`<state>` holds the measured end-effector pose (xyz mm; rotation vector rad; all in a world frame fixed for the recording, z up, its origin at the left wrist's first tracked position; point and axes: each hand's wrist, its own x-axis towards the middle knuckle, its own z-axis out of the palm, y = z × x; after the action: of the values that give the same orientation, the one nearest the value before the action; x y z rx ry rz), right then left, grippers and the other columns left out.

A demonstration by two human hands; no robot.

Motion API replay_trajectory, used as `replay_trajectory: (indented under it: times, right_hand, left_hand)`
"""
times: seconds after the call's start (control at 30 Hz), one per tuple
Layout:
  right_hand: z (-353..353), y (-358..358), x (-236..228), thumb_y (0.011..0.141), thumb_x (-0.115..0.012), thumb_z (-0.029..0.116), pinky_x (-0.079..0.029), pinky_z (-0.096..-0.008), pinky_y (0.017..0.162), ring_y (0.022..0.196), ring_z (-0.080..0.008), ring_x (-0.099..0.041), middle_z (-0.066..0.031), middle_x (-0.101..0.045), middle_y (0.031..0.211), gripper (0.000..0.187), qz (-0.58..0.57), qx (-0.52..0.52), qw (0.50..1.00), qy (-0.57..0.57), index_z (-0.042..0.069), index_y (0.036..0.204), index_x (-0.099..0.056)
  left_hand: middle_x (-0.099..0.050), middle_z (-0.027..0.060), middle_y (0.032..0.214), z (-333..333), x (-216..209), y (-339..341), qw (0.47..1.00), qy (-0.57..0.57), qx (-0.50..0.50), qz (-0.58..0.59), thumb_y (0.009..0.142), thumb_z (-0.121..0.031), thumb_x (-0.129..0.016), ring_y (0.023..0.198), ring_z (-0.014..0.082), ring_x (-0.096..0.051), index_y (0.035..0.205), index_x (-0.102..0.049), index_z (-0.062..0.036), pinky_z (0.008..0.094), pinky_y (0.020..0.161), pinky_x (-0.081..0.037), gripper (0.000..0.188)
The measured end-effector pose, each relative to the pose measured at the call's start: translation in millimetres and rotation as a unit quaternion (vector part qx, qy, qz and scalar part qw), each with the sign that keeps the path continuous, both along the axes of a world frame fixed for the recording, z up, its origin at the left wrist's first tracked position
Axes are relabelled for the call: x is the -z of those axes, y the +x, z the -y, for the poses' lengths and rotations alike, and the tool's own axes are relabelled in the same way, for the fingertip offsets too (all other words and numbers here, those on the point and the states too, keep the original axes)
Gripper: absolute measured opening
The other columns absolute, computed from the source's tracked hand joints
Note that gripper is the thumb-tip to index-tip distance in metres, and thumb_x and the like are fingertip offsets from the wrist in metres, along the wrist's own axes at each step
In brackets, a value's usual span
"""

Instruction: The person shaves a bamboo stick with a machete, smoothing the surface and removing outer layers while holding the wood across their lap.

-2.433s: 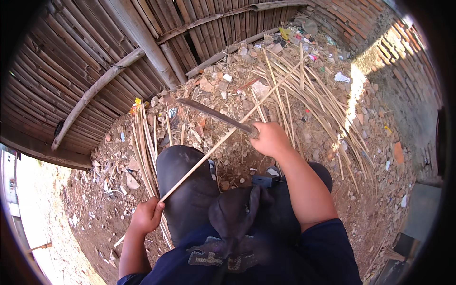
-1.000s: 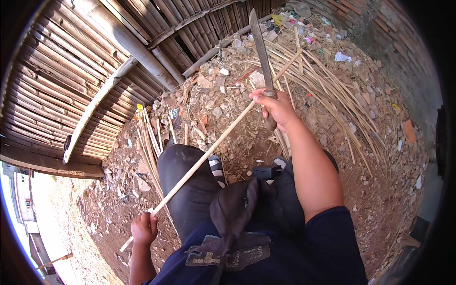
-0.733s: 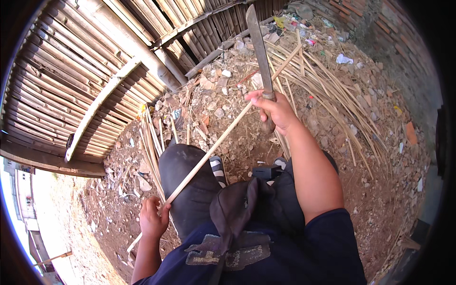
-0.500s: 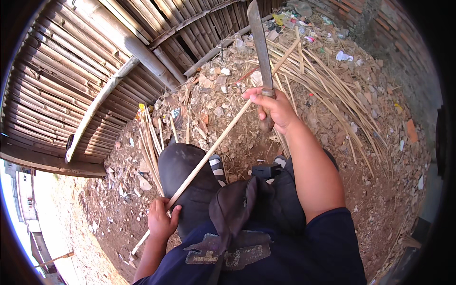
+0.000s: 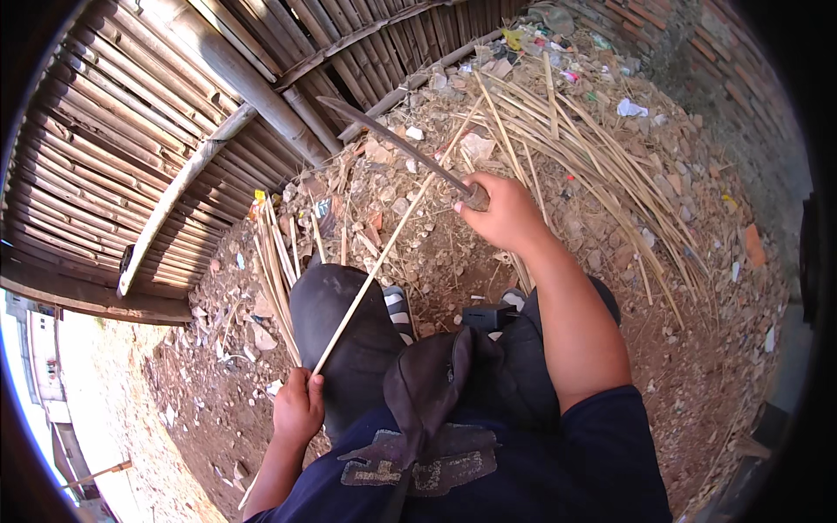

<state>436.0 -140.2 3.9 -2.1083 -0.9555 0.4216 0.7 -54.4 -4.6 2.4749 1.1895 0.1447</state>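
Observation:
My left hand (image 5: pixel 298 406) is closed around the lower part of a long, thin bamboo strip (image 5: pixel 370 275), beside my left knee. The strip slants up and away to the right, passing over my dark trouser leg. My right hand (image 5: pixel 506 212) grips the handle of a machete (image 5: pixel 397 141) in front of my right knee. Its long, worn blade points to the far left and crosses the strip near the handle. Whether the blade touches the strip I cannot tell.
Many split bamboo strips (image 5: pixel 602 174) lie in a curved pile at the far right. Another bundle of strips (image 5: pixel 277 261) rests beside my left knee. A bamboo wall (image 5: pixel 131 131) leans at the left, a brick wall (image 5: pixel 741 78) stands right. Rubble and litter cover the ground.
The machete has swung from pointing straight ahead to pointing far left. My right hand has turned over and no longer touches the strip. The strip now reaches farther ahead, past the blade.

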Motion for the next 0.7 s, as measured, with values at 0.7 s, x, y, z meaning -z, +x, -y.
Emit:
replay_trajectory:
  times: [0.7]
  right_hand:
    - [-27, -3, 58, 0.08, -0.069, 0.022, -0.056, -0.0482, 0.088, 0.099, -0.039, -0.07, -0.0202, -0.073, 0.103, 0.032, -0.002, -0.123, 0.964, -0.234, 0.008, 0.109, -0.073]
  left_hand:
    - [-0.062, 0.0216, 0.068, -16, 26, -5, 0.994, 0.063, 0.005, -0.093, 0.104, -0.036, -0.056, 0.063, 0.0465, -0.063, 0.089, -0.051, -0.0062, 0.0557, 0.057, -0.05, 0.033]
